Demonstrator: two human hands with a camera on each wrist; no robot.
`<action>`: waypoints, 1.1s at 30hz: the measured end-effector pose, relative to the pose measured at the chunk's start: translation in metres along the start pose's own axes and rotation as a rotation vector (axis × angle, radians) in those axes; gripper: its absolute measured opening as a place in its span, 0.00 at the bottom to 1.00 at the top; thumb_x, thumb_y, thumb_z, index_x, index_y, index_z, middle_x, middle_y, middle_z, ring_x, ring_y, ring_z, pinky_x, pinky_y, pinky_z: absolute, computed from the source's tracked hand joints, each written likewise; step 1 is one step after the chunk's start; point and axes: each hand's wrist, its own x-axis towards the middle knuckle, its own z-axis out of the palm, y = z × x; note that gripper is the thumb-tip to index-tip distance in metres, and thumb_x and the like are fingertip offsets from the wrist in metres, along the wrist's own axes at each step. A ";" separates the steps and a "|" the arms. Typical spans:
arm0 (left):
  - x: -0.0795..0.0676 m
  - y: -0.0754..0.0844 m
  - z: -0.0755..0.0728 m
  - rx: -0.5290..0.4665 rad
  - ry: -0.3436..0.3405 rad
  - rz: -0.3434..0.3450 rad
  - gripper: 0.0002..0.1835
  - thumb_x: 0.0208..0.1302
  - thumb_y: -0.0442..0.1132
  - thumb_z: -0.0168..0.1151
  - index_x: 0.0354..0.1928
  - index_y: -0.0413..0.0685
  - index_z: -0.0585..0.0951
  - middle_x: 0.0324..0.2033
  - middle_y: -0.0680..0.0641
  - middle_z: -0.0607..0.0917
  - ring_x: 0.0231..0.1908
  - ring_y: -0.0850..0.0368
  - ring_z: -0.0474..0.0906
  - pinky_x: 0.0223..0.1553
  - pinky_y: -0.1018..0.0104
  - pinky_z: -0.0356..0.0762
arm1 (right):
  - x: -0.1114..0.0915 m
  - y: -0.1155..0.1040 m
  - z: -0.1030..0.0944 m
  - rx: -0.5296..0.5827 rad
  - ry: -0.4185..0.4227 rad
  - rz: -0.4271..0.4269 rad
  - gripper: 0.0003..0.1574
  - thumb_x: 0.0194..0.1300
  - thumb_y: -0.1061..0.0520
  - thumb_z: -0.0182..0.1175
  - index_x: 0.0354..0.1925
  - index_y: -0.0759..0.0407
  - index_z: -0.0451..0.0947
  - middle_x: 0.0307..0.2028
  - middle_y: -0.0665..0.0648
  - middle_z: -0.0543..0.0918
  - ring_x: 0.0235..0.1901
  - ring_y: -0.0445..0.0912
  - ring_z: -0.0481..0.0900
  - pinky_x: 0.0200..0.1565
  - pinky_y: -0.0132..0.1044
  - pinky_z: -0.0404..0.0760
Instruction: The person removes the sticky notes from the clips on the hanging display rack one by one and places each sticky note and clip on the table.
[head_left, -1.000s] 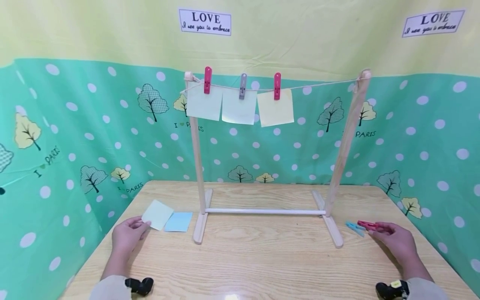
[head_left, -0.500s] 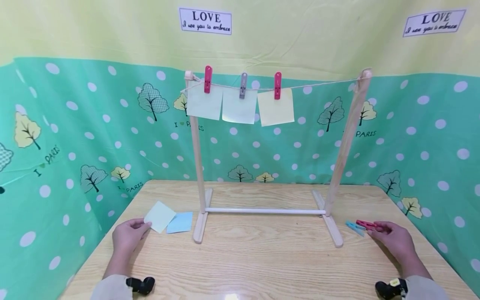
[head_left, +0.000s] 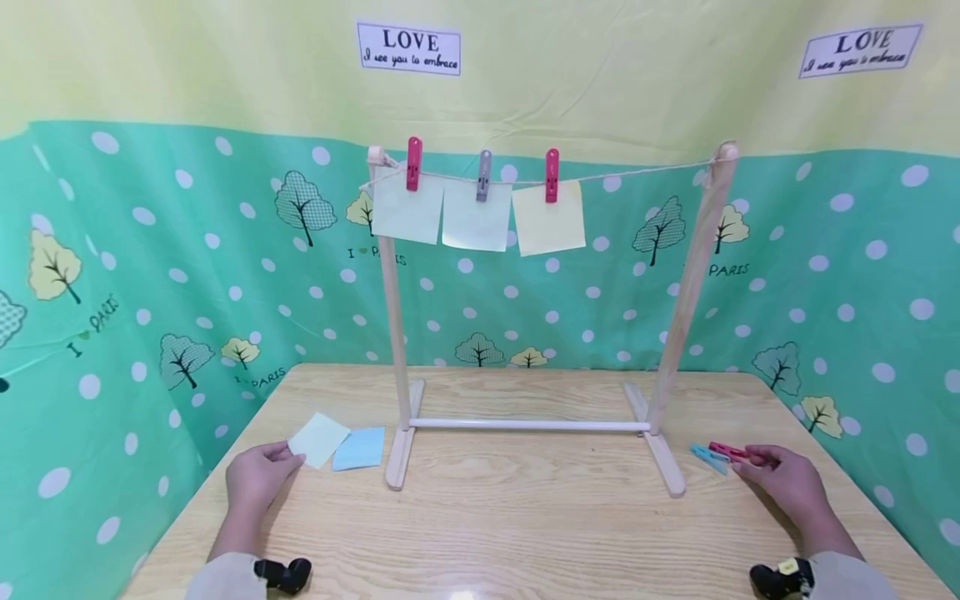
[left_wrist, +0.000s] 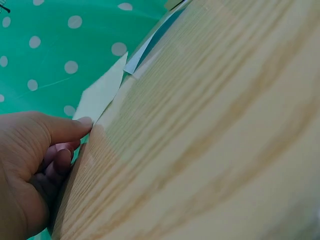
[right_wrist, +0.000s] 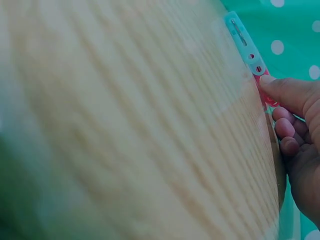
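Note:
At the table's left, my left hand (head_left: 258, 477) pinches a corner of a pale green paper square (head_left: 318, 439) between thumb and fingers. In the left wrist view that paper (left_wrist: 103, 90) is tilted up off the wood. A blue paper square (head_left: 358, 448) lies just right of it. Over on the right, my right hand (head_left: 783, 482) pinches the end of a red clothespin (head_left: 727, 451). A light blue clothespin (head_left: 708, 458) lies against it; in the right wrist view the blue clothespin (right_wrist: 245, 42) partly covers the red one (right_wrist: 270, 95).
Between the hands stands a wooden rack (head_left: 690, 292) with a low white crossbar (head_left: 525, 425) and a string (head_left: 637, 172) across its top. Three pale paper squares (head_left: 476, 221) hang there from two red clothespins and a grey one (head_left: 483, 177). A patterned curtain surrounds the wooden table (head_left: 525, 517).
The pale green paper in my left hand has shifted slightly right, and the blue paper has turned a little. My right hand has drawn the red clothespin slightly left.

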 end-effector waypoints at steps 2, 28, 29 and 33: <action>0.000 -0.001 0.001 -0.012 0.006 0.000 0.29 0.60 0.42 0.69 0.55 0.26 0.76 0.40 0.35 0.86 0.48 0.33 0.77 0.51 0.41 0.73 | 0.000 0.000 -0.001 0.004 -0.011 -0.004 0.47 0.62 0.40 0.65 0.59 0.79 0.68 0.46 0.72 0.78 0.46 0.62 0.75 0.45 0.55 0.76; -0.021 0.061 -0.003 -0.410 -0.088 -0.031 0.34 0.60 0.54 0.69 0.64 0.44 0.75 0.59 0.42 0.79 0.39 0.78 0.75 0.41 0.84 0.75 | -0.029 -0.073 -0.022 0.037 0.103 -0.249 0.37 0.65 0.42 0.64 0.61 0.65 0.72 0.47 0.64 0.79 0.34 0.28 0.71 0.31 0.24 0.77; -0.022 0.065 -0.002 -0.417 -0.091 -0.023 0.34 0.60 0.54 0.69 0.64 0.44 0.75 0.58 0.43 0.79 0.40 0.77 0.75 0.41 0.84 0.75 | -0.030 -0.078 -0.022 0.047 0.106 -0.260 0.36 0.65 0.42 0.64 0.61 0.65 0.73 0.46 0.63 0.78 0.34 0.29 0.71 0.31 0.23 0.77; -0.026 0.083 -0.001 -0.433 -0.102 -0.010 0.32 0.60 0.52 0.70 0.63 0.46 0.76 0.57 0.45 0.80 0.42 0.74 0.76 0.42 0.84 0.74 | -0.034 -0.095 -0.024 0.078 0.120 -0.289 0.35 0.65 0.43 0.64 0.61 0.64 0.73 0.46 0.61 0.78 0.34 0.29 0.72 0.32 0.23 0.78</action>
